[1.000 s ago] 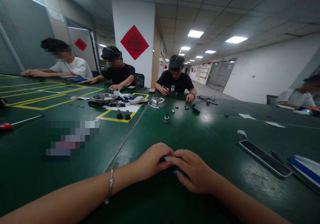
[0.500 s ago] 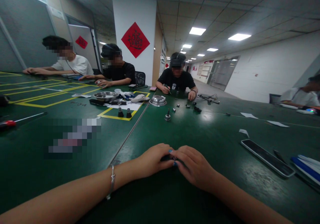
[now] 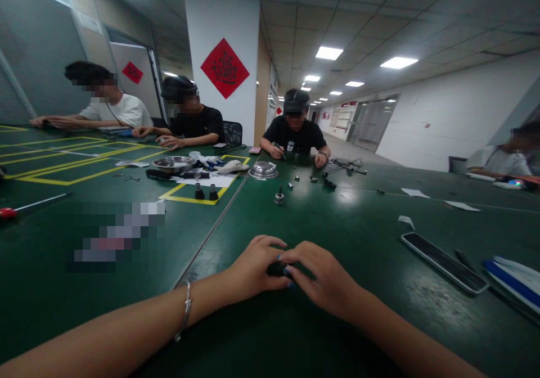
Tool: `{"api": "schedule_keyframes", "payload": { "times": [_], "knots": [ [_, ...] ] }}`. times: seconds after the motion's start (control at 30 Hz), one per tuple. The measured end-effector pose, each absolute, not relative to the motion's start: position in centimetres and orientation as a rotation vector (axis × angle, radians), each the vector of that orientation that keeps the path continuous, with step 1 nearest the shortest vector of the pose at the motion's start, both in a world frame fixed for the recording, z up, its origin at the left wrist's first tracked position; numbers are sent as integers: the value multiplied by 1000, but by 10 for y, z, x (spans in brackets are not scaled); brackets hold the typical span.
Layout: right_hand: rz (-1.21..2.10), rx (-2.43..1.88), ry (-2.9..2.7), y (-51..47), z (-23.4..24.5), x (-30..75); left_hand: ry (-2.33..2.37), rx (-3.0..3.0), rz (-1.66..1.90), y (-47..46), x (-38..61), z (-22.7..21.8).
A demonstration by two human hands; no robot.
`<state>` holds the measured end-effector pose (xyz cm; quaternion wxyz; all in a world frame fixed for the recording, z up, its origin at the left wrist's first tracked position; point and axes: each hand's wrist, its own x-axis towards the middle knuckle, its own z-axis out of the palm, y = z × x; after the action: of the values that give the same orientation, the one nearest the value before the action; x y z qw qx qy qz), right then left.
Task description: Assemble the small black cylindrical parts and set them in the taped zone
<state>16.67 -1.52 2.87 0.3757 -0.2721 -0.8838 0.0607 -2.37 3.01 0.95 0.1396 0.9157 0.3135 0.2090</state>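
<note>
My left hand (image 3: 253, 265) and my right hand (image 3: 323, 271) meet just above the green table in front of me, fingertips touching or nearly so. Both are closed in a pinch, thumbs below and fingers above. A dark patch shows between them; whether it is a small part or only shadow I cannot make out. Blue nails show at the fingertips, and a silver bangle circles my left wrist. Beyond my hands stands a small metal piece with an upright stem (image 3: 279, 193).
Left lies a red-handled screwdriver (image 3: 37, 202), near a blurred-out patch. Farther off are two dark cone-shaped parts (image 3: 206, 192), a metal bowl (image 3: 263, 170), a metal dish (image 3: 174, 164) and gloves (image 3: 230, 166). A phone (image 3: 442, 262) lies right. Several people sit around the table.
My fingers have shifted a little: the left fingers have lifted and spread slightly, and the dark gap between the hands is wider. The whole view has turned slightly right.
</note>
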Motion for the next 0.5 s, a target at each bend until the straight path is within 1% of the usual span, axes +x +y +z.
{"api": "schedule_keyframes", "payload": {
  "times": [0.1,0.23,0.33,0.5],
  "knots": [
    [206,-666,-2290,-15,32,169,906,2571,600,31,-23,11],
    [238,-638,-2341,-15,34,171,765,2459,510,33,-24,15],
    [208,-638,-2350,-16,32,169,714,2422,495,33,-25,17],
    [138,-698,-2381,-20,26,167,777,2464,486,27,-22,21]
  ]
}}
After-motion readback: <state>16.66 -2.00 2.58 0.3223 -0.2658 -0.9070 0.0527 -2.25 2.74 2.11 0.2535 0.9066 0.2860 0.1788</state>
